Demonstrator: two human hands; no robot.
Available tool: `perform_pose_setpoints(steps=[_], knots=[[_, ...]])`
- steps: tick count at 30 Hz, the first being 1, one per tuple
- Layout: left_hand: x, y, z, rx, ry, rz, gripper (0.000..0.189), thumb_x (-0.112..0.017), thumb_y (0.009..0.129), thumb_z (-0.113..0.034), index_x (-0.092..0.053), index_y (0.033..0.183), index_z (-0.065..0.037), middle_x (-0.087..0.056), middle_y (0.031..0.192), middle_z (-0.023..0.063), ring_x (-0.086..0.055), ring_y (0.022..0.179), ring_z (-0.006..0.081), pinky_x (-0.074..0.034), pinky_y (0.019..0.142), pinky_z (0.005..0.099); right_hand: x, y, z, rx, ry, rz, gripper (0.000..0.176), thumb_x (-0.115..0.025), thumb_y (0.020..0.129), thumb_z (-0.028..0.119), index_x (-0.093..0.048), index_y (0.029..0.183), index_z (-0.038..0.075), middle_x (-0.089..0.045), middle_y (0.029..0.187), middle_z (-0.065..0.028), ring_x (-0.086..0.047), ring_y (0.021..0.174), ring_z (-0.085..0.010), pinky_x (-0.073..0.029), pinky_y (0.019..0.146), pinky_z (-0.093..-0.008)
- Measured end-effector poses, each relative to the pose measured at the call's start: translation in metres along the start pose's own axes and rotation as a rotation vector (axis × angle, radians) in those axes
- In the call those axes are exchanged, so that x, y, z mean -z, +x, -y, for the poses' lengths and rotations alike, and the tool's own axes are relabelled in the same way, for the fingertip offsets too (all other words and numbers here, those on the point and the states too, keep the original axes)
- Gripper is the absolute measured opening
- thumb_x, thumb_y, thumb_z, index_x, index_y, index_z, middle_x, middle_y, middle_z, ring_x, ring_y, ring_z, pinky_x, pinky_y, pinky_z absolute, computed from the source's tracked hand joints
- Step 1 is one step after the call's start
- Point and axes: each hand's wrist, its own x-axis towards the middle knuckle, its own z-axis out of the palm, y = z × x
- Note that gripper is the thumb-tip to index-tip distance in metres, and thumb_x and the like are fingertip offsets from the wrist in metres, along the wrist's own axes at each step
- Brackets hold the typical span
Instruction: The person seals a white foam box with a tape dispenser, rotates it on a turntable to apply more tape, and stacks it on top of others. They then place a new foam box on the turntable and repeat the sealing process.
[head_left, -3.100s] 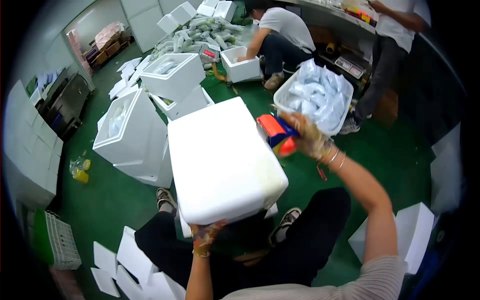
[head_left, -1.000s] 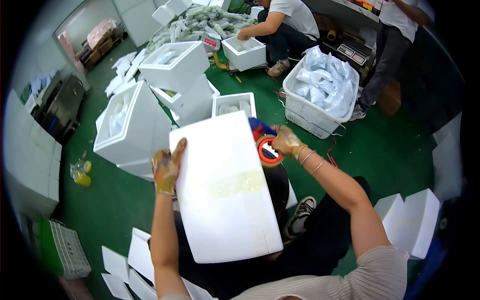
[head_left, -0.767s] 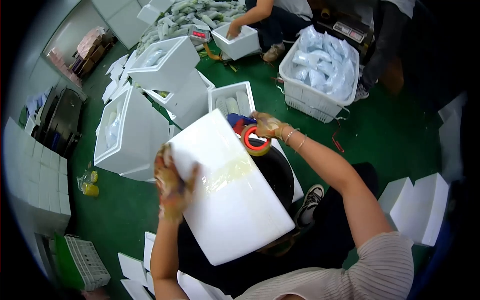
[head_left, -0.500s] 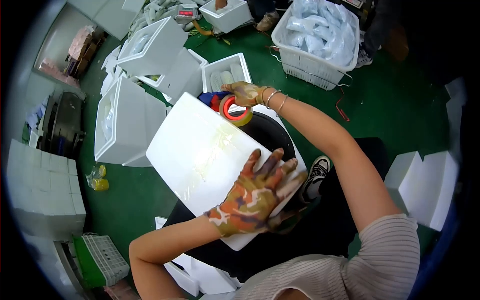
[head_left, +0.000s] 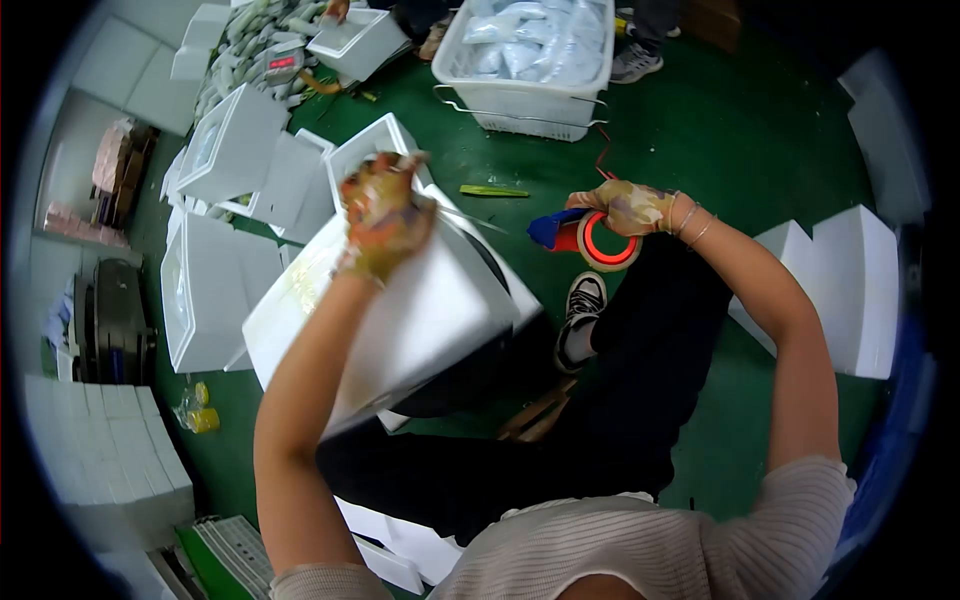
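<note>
A white foam box (head_left: 430,320) with strips of tape on its surface stands tilted in front of me, over a black round object. My left hand (head_left: 385,215), in a camouflage glove, is at the far edge of the box; it is smeared by motion, and its grip cannot be made out. Off to the right of the box, my right hand (head_left: 635,208), also gloved, is closed on a tape dispenser (head_left: 563,232) with a blue and red body and an orange-cored tape roll (head_left: 610,242). The dispenser is apart from the box, above the green floor.
Open foam boxes (head_left: 225,145) stand at the left, with a pile of pale vegetables (head_left: 245,50) behind. A white basket (head_left: 535,110) holds bagged items at the back. Foam pieces (head_left: 850,290) stand at the right. Other people's feet (head_left: 637,62) and a hand show at the back.
My right hand has moved right with the dispenser, away from the box. My left hand has gone from the near side of the box to its far edge. The box has turned and tilted.
</note>
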Motion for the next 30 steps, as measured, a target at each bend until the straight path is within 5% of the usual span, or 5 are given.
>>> perform_pose_setpoints(steps=[9, 14, 22, 27, 30], knots=[[-0.012, 0.015, 0.21, 0.649, 0.322, 0.118, 0.042, -0.041, 0.085, -0.039, -0.068, 0.104, -0.013, -0.066, 0.11, 0.0118, -0.06, 0.107, 0.0341, -0.043, 0.091, 0.0473, -0.022, -0.013, -0.034, 0.007, 0.219, -0.198, 0.033, -0.042, 0.099, 0.017, -0.054, 0.122, -0.004, -0.06, 0.124, -0.0117, -0.057, 0.087, -0.0112, -0.047, 0.077, -0.0267], [0.006, -0.075, 0.28, 0.858, 0.381, 0.094, 0.042, -0.045, 0.084, -0.042, -0.068, 0.103, -0.013, -0.065, 0.109, 0.0132, -0.061, 0.104, 0.0333, -0.047, 0.088, 0.0436, -0.002, -0.007, -0.01, -0.058, 0.326, -0.131, 0.019, -0.043, 0.074, -0.012, -0.049, 0.091, -0.007, -0.059, 0.119, -0.0209, -0.057, 0.114, -0.0289, -0.046, 0.084, -0.0246], [0.064, -0.196, 0.206, 0.965, 0.719, 0.289, 0.038, -0.056, 0.081, -0.019, -0.059, 0.117, -0.007, -0.06, 0.116, 0.0185, -0.056, 0.109, 0.0355, -0.047, 0.089, 0.0429, 0.007, -0.013, -0.025, -0.125, 0.614, -0.183, 0.031, -0.046, 0.095, 0.009, -0.053, 0.121, -0.006, -0.064, 0.113, -0.0115, -0.062, 0.095, -0.0203, -0.048, 0.08, -0.0271], [0.066, -0.063, -0.032, -0.421, -0.077, 0.187, 0.069, -0.075, 0.074, -0.03, -0.047, 0.133, -0.008, -0.047, 0.132, 0.0177, -0.036, 0.13, 0.0338, -0.023, 0.111, 0.047, 0.016, -0.034, 0.008, -0.421, 0.815, -0.23, 0.04, -0.043, 0.082, -0.005, -0.054, 0.121, -0.004, -0.066, 0.105, -0.0141, -0.064, 0.091, -0.0308, -0.049, 0.076, -0.0344], [0.03, -0.045, -0.039, -0.468, -0.093, 0.263, 0.014, -0.065, 0.071, -0.019, -0.064, 0.078, -0.008, -0.065, 0.091, 0.0063, -0.054, 0.114, 0.0293, -0.024, 0.11, 0.0504, -0.014, -0.077, -0.007, -0.03, -0.162, -0.212, 0.039, -0.047, 0.099, 0.031, -0.062, 0.105, -0.005, -0.067, 0.089, -0.0058, -0.055, 0.079, -0.009, -0.046, 0.072, -0.0265]])
